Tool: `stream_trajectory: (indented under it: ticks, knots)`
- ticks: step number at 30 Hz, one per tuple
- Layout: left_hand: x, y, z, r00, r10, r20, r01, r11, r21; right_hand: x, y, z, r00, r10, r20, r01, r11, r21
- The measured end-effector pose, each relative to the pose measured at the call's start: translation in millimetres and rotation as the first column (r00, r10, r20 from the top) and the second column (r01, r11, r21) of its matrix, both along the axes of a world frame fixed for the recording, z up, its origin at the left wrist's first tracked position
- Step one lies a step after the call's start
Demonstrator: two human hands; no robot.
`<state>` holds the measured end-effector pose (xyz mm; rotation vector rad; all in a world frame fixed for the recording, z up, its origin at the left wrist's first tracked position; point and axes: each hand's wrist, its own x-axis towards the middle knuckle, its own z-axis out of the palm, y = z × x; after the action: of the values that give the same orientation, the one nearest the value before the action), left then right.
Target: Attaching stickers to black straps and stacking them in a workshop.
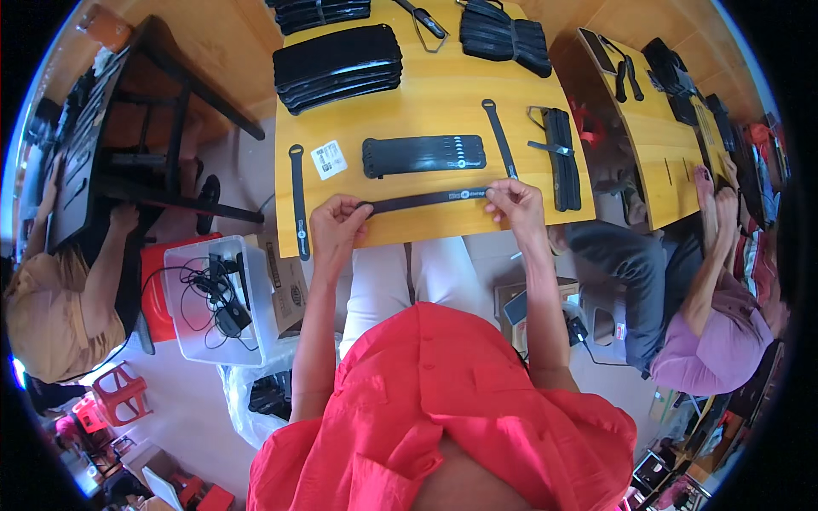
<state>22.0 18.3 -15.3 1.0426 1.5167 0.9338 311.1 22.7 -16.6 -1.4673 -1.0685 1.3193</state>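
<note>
A black strap (417, 201) with pale print is stretched level between my hands over the near edge of the yellow table. My left hand (339, 221) pinches its left end, and my right hand (516, 207) pinches the right end. Just beyond lies a neat stack of black straps (417, 157). One loose strap with a ring-shaped end (297, 192) lies by my left hand; another loose strap (498, 132) slants beyond my right hand. A white label (329, 159) rests left of the stack. To the right is a banded bundle of straps (562, 162).
Larger black strap bundles (338, 68) fill the table's far side, with a black-handled tool (426, 24) among them. A clear bin of cables (213, 298) stands at lower left. People work at a black table (128, 94) on the left and a yellow table (652, 145) on the right.
</note>
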Motion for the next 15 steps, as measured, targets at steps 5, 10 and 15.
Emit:
stream_trajectory:
  ticks: [5,10,15]
  knots:
    - [5,17,-16,0.974,0.101,0.204,-0.118,0.990,0.071,-7,17,-16,0.987,-0.163,-0.012,0.163,0.983,0.082]
    - [9,26,-23,0.944,0.165,0.285,-0.189,0.980,0.057,-13,27,-29,0.969,-0.235,-0.071,0.242,0.963,0.115]
    - [17,34,-27,0.976,0.193,0.097,-0.208,0.961,0.182,-17,32,-40,0.951,-0.309,-0.005,0.303,0.927,0.221]
